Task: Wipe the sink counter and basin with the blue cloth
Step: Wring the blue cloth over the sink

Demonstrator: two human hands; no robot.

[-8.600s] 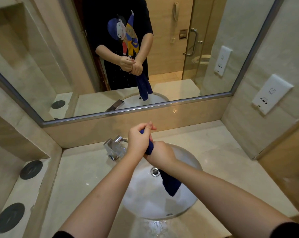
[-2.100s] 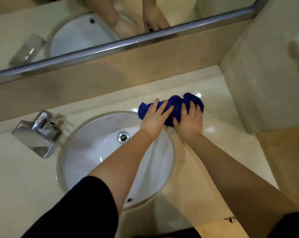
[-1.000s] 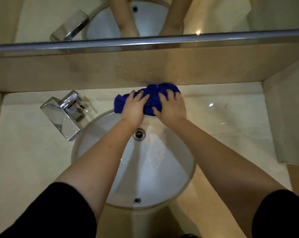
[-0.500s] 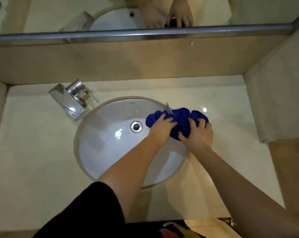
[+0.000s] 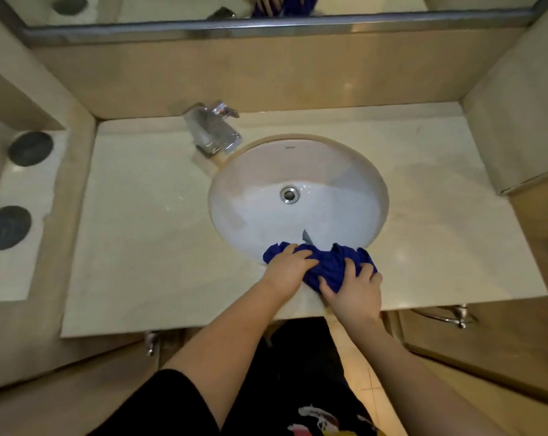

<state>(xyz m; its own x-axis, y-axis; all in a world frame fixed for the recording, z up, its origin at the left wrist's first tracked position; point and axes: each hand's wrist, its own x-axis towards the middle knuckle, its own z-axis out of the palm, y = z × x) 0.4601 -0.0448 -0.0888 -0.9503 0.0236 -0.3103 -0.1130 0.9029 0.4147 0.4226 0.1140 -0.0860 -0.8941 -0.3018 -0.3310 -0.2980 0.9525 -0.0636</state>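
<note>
The bunched blue cloth (image 5: 331, 268) lies on the near rim of the white oval basin (image 5: 301, 165), partly on the pale stone counter (image 5: 147, 231). My left hand (image 5: 285, 269) grips the cloth's left part, its fingers curled over the folds. My right hand (image 5: 356, 292) holds the right part, thumb at the cloth's near edge and fingers dug into the fabric. The two hands sit close together at the counter's front edge. A chrome drain (image 5: 290, 195) shows in the middle of the basin.
A chrome faucet (image 5: 213, 130) stands at the basin's back left. Two dark round discs (image 5: 30, 148) (image 5: 7, 227) lie on the lower shelf to the left. Walls close in the counter at back and right. A metal rail (image 5: 455, 314) hangs under the front edge.
Both hands have dragged the cloth from the basin's right rim toward me, round to its near rim. The view has pulled back and now takes in the whole counter.
</note>
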